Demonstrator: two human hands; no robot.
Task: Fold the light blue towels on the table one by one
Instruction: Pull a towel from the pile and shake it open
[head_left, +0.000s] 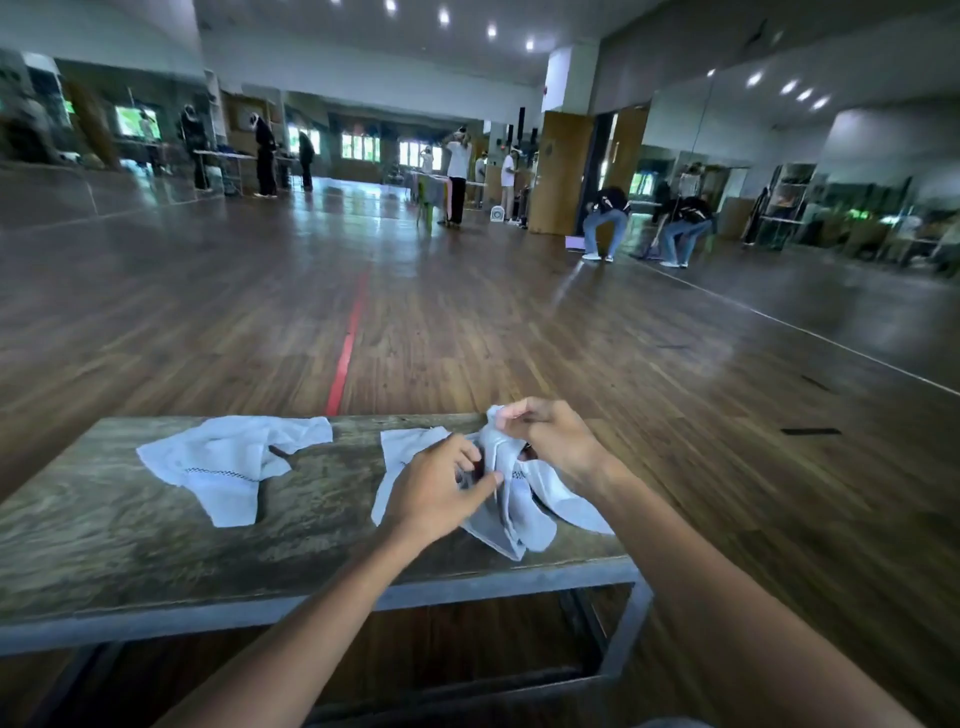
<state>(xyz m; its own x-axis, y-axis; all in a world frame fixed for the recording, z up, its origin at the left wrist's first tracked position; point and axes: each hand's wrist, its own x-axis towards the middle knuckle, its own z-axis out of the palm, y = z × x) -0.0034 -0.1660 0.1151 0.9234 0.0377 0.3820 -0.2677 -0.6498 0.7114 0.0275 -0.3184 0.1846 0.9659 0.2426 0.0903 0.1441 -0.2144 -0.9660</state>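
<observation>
Both hands grip the bunched towel (511, 499) at lower centre-right of the table (130, 561): right hand (556, 441) pinches the raised corner, left hand (436, 493) the middle. Second towel (228, 467) lies crumpled centre-left. Advice: find two adjacent corners, spread flat before folding.

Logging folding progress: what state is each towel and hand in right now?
Left towel: crumpled, unfolded, lying on the table, untouched.
Right towel: bunched, unfolded, partly lifted.
Left hand: grips the right towel's middle.
Right hand: pinches its raised top edge.
</observation>
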